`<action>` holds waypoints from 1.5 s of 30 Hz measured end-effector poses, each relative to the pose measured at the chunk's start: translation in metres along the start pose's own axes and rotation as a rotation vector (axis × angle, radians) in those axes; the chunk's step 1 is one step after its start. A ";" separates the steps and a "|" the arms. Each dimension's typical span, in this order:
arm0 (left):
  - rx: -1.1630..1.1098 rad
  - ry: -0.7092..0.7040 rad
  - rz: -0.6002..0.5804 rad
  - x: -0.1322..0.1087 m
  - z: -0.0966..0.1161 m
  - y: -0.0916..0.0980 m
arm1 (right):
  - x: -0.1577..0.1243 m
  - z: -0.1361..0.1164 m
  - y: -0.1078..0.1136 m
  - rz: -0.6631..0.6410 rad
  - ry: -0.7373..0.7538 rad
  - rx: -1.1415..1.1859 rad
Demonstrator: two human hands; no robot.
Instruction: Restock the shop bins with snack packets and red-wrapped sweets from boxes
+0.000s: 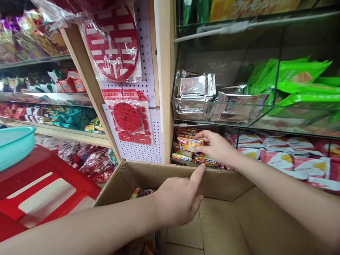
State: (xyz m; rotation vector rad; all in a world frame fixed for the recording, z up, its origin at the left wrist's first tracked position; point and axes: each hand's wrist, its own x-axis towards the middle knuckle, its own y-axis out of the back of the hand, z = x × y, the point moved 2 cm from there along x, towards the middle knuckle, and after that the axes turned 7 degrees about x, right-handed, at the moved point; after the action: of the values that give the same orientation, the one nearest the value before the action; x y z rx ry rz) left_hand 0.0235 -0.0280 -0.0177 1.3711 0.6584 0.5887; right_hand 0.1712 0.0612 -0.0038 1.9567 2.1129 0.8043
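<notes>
Here's the right hand (214,146), reaching in from the right to the low shelf at the far side, and it's pinching a small yellow packet (190,145) between thumb and fingers! That packet is up at the front left of its compartment, right above a bunch of similar packets (182,157), red, yellow and blue.

Down nearer, the left hand (177,201) hangs over the big cardboard box (223,182), index finger stretched out toward the shelf, the other fingers curled under; whether anything sits in that palm, I cannot tell. The box stands open just in front of the shelf, a few colourful wrappers (135,193) showing in its far left corner, and a good stretch of bare bottom on the right.

To the right of the pinched packet, pink-and-white packets (278,159) fill the same level. One level up, silver packets (196,85) on the left, bright green bags (300,76) on the right! Over on the left, a teal basket (17,145) rests on a red stool (39,156), and round red decorations (127,117) in clear wrapping hang on the pegboard (158,138) between the shelves.
</notes>
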 end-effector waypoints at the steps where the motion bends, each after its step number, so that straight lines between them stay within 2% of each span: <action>1: 0.063 -0.005 -0.043 0.000 0.000 0.000 | 0.006 0.000 -0.006 -0.013 0.004 -0.074; 4: 0.108 -0.026 -0.129 -0.001 -0.001 -0.001 | 0.013 0.002 -0.018 -0.015 0.015 -0.285; 10: 0.060 -0.079 -0.141 -0.001 -0.008 -0.002 | 0.009 0.002 -0.023 0.034 0.186 -0.522; 16: -0.010 -0.086 -0.161 0.002 -0.011 -0.003 | 0.016 0.000 -0.023 0.027 0.285 -0.559; 20: -0.097 -0.085 -0.180 0.003 -0.012 -0.005 | 0.017 -0.002 -0.022 -0.032 0.381 -0.599; 25: -0.124 -0.079 -0.206 0.004 -0.012 -0.008 | 0.018 -0.002 -0.019 0.014 0.286 -0.539; 28: -0.112 -0.071 -0.224 0.003 -0.011 -0.007 | 0.017 0.000 -0.021 -0.023 0.268 -0.555; 31: -0.112 -0.065 -0.224 0.003 -0.011 -0.006 | 0.016 0.003 -0.023 -0.074 0.299 -0.610; 36: -0.125 -0.060 -0.226 0.002 -0.010 -0.006 | 0.014 0.009 -0.026 -0.072 0.400 -0.656; 40: -0.109 -0.054 -0.216 0.002 -0.009 -0.009 | 0.011 0.008 -0.019 0.040 0.429 -0.522; 43: -0.076 -0.076 -0.182 0.003 -0.010 -0.011 | -0.004 -0.010 0.000 0.186 0.452 -0.433; 45: -0.003 -0.098 -0.162 0.004 -0.013 -0.010 | -0.025 -0.026 0.014 0.199 0.438 -0.382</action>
State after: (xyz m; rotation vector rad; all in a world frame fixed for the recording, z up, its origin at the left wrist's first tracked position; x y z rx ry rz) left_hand 0.0174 -0.0174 -0.0291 1.3208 0.6817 0.3904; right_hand 0.1744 0.0298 0.0189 1.9242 1.7838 1.6668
